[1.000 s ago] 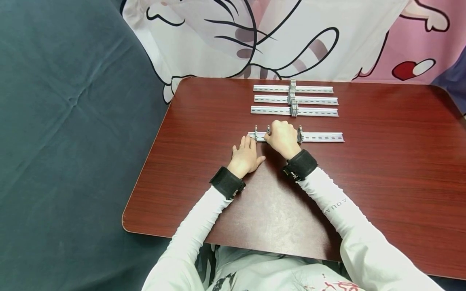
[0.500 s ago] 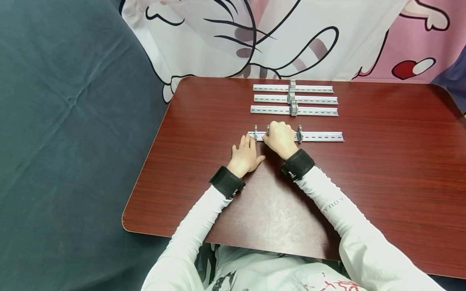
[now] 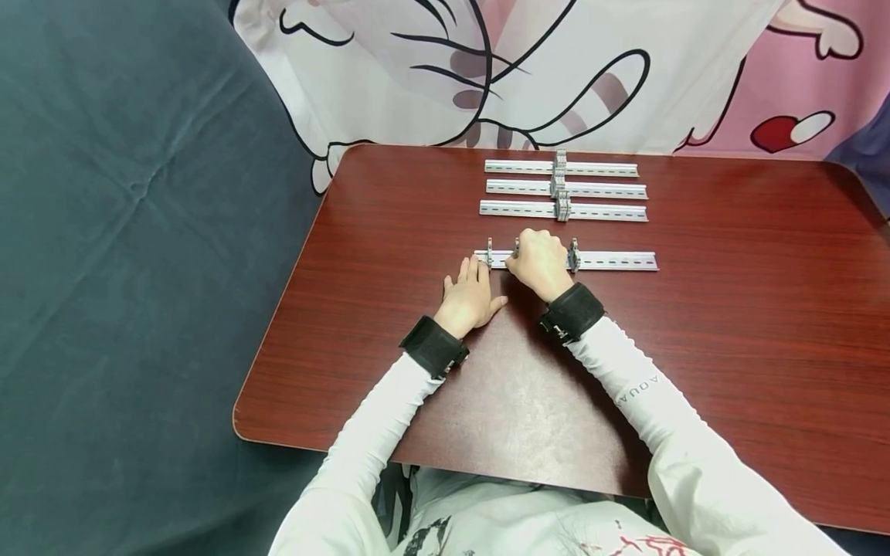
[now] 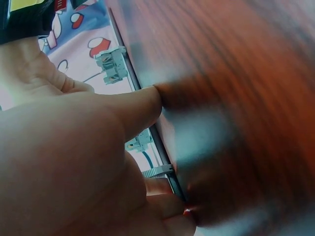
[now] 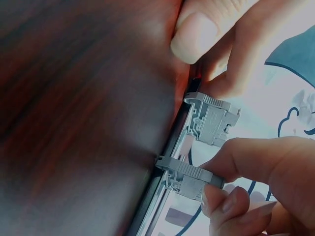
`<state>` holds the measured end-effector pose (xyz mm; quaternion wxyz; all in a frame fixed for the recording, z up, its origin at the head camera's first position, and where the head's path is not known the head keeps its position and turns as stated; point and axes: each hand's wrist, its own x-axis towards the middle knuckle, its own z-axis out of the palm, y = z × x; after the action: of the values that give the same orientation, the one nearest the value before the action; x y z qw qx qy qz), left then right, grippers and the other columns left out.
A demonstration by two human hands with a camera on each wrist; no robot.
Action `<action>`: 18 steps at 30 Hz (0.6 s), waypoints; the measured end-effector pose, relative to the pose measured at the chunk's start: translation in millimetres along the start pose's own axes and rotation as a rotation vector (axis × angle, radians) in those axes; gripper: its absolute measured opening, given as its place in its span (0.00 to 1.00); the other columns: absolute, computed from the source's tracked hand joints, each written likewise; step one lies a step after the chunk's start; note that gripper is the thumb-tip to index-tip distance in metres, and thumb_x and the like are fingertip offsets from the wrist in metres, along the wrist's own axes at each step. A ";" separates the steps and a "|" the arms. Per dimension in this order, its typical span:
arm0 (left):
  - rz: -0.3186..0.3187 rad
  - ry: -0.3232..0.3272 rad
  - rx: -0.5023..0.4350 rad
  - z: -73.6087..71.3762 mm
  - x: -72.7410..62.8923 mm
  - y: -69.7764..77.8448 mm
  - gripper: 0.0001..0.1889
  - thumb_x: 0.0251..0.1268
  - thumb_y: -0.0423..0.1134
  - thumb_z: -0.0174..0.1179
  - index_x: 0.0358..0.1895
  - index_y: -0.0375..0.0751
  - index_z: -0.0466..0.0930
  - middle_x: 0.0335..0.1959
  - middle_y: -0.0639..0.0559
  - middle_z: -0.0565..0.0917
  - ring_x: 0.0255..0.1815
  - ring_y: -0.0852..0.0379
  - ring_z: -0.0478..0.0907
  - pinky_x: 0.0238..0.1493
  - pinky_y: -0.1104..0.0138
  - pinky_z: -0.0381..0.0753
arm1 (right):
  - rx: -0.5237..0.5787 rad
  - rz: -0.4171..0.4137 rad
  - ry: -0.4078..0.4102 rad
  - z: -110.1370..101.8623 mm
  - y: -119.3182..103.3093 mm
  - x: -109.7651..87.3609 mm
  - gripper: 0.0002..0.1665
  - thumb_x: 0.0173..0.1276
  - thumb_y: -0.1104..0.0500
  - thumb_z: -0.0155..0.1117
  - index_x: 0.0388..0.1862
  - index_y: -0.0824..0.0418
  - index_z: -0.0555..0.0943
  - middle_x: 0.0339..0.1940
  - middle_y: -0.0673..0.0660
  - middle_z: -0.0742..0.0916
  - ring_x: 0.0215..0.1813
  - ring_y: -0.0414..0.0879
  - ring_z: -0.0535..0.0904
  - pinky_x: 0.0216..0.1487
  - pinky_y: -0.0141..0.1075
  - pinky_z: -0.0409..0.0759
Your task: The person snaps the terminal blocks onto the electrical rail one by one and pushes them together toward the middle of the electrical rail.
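A slotted metal DIN rail lies across the table with grey terminal blocks standing on it. My right hand pinches one terminal block between thumb and fingers; the block sits on the rail. My left hand rests at the rail's left end, its fingers straight and touching the rail's near edge. Another terminal block stands between the two hands, close to the left fingertips. To the right of my right hand, one more block is on the rail. Part of the rail's middle is hidden under my right hand.
Behind the work lie three more rails, the nearest rail among them, each with grey blocks clustered mid-length. The brown table ends at the back against a cartoon-printed cloth. A dark green cloth covers the left side.
My right hand shifts slightly left, then slightly back right, still pinching the terminal block. My left hand stays where it was on the rail.
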<state>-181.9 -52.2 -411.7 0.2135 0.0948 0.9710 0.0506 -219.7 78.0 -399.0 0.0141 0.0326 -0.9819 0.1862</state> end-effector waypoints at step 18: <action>0.004 0.012 -0.018 -0.4 -0.9 0.0 0.40 0.74 0.58 0.44 0.77 0.37 0.42 0.80 0.42 0.42 0.81 0.49 0.38 0.76 0.48 0.51 | -0.019 0.053 0.005 -10.1 17.8 -2.3 0.16 0.58 0.56 0.65 0.14 0.58 0.75 0.29 0.66 0.86 0.36 0.67 0.83 0.33 0.56 0.81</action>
<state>-181.2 -52.5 -410.9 0.2086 0.0945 0.9715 0.0604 -218.5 98.4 -396.1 0.0122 0.0058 -0.9841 0.1770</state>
